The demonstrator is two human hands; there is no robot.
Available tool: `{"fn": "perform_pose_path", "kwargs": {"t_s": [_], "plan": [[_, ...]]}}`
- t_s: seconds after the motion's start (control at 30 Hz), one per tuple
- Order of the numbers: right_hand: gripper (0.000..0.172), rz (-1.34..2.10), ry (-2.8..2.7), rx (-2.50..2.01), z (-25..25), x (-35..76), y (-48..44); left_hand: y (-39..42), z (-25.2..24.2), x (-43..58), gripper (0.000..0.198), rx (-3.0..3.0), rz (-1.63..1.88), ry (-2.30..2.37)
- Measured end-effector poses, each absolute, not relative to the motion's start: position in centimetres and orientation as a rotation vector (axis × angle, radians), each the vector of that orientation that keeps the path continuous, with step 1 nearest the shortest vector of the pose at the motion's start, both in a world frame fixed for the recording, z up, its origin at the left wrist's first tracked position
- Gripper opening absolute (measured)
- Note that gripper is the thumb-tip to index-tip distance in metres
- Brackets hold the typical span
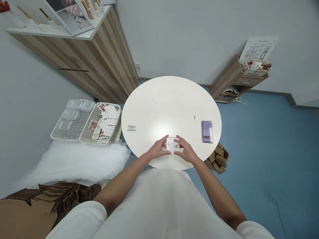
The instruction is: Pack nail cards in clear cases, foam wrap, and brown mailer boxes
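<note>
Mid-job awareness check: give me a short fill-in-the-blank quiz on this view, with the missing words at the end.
1. The clear box is held between the left hand and the ____ hand.
2. The tabletop is coloured ____.
3. The purple item lies nearer the table's ____ edge than its left edge.
4. From the person's viewpoint, the basket of cards stands to the table's ____.

Missing words: right; white; right; left.

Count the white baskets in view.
3. One at far left holds clear plastic boxes; one right beside it holds cards; one sits on the small cabinet at right. Others could be hidden below the table.
</note>
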State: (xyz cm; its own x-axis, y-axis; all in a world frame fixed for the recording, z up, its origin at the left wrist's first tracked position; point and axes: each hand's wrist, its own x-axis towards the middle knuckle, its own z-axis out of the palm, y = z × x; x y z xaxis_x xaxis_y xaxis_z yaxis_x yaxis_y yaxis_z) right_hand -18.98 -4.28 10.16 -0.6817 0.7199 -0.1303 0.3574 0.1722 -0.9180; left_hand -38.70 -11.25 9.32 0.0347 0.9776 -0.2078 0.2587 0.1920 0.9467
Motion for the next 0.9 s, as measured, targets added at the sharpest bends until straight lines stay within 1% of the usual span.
{"fn": "perform_pose_path", "kwargs": {"t_s": [0.1, 0.23, 0.47, 0.9], "plan": [[0.056, 1.470, -2.102, -0.988, 9.8, -19.1, -4.2, -11.2, 9.4, -38.6, 0.081, 1.240, 0.888, 1.438], [0.055, 1.452, -2.081, -0.971, 9.6, -19.0, -4.2, -11.2, 9.4, -38.4, 0.077, 1.231, 0.902, 1.408], [0.055, 1.430, -2.051, -0.973, 9.6, -18.8, -4.5, -11.5, 9.6, -38.1, 0.077, 1.214, 0.935, 1.393], [0.055, 1.540, -1.959, -0.980, 10.0, -19.2, -4.8, -12.2, 9.8, -38.5, 0.075, 1.257, 1.009, 1.353]]}}
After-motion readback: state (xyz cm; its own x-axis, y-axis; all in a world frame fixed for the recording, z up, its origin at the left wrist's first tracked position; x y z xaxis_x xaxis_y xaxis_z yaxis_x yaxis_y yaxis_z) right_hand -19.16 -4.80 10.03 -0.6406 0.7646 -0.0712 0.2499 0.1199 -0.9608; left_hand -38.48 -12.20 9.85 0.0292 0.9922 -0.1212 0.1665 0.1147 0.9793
